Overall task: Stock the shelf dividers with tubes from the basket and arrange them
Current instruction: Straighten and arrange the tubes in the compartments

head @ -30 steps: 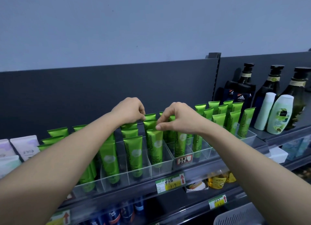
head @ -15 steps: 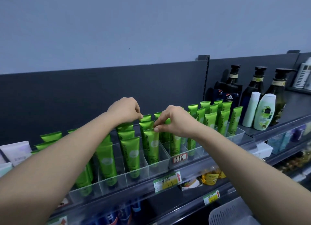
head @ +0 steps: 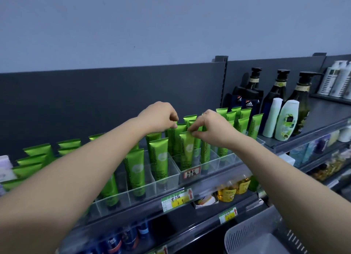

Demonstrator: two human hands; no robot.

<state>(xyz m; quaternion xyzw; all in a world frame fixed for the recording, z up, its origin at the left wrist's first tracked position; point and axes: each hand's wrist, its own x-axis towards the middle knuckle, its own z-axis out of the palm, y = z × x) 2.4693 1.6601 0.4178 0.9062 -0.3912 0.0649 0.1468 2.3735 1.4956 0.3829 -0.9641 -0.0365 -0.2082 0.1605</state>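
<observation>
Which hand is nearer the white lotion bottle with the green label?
Right. Both hands pinch green tubes; the right hand sits a few tube rows left of the white lotion bottle, the left hand further left.

Dim, cool bluish light, diffuse; no hard shadows. Faint sheen on glossy green plastic tubes point(head: 159, 159). Lower dark grey metal shelf point(head: 190, 223) underexposed. Wide-angle bending at frame edges; detail soft.
</observation>
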